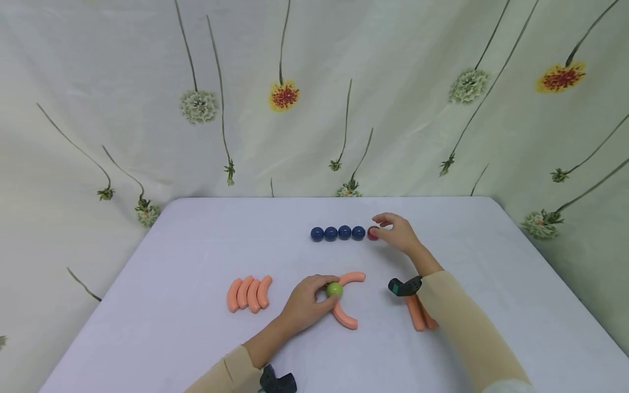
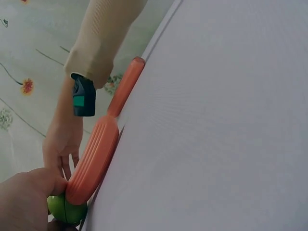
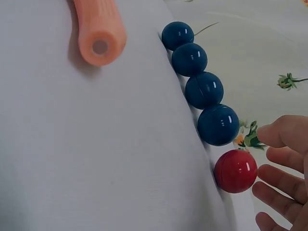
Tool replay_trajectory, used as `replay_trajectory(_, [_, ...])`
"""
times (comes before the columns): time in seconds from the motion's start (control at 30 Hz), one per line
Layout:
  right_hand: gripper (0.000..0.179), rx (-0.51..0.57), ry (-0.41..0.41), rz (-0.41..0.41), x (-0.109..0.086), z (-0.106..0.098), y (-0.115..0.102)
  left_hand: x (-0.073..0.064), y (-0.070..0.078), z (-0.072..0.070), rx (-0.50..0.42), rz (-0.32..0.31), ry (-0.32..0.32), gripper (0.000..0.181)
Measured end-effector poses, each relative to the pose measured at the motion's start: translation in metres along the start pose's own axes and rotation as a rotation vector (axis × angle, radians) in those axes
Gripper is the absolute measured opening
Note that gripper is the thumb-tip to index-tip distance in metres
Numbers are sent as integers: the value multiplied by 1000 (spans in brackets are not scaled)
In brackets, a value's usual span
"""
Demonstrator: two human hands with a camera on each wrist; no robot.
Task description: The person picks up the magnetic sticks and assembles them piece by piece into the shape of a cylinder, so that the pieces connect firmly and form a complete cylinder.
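Note:
My left hand [image 1: 307,303] pinches a green ball [image 1: 335,289] between thumb and fingers, low over the white table. Two curved orange tube pieces meet at this ball, one [image 1: 354,277] running to the upper right, the other [image 1: 345,318] to the lower right. In the left wrist view, a ridged orange piece [image 2: 96,161] overlaps the green ball [image 2: 67,209]. Farther back, my right hand [image 1: 397,234] has its fingers spread beside a red ball [image 3: 236,171], fingertips right at its side. The red ball ends a row of several blue balls [image 1: 344,232].
Several curved orange pieces [image 1: 253,295] lie side by side on the left of the white table [image 1: 162,327]. Straight orange pieces [image 1: 415,314] lie partly hidden beneath my right forearm. A flowered cloth [image 1: 314,136] hangs behind the table's far edge.

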State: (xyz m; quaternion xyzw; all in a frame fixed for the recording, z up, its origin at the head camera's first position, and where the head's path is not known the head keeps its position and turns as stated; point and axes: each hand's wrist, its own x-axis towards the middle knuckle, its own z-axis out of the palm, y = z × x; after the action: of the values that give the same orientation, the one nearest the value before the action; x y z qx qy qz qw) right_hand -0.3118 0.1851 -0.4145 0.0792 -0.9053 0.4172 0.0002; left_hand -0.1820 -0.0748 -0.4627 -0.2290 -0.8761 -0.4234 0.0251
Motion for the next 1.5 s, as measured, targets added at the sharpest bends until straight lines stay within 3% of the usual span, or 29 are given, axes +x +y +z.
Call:
replay_trajectory(0.3, [49,-34,-50,54,3,16,13,-6,-3,-1,4,6,29,35])
replay_trajectory(0.67, [44,-67,-11,70,3,19,19,-4,-1,-1,-10,23,30,34])
replay_trajectory(0.9, [43,-56,20,56,-2,14,16,-2,0,-2,-11,24,27,35])
replay_trajectory(1.13, [43,-34,0,55,-8,10,10,-2,-2,-1,-12,11,36,34])
replay_trajectory(1.5, [40,61,-1,9,-24,7,-2,-1,-2,-1,-19,1,58,33])
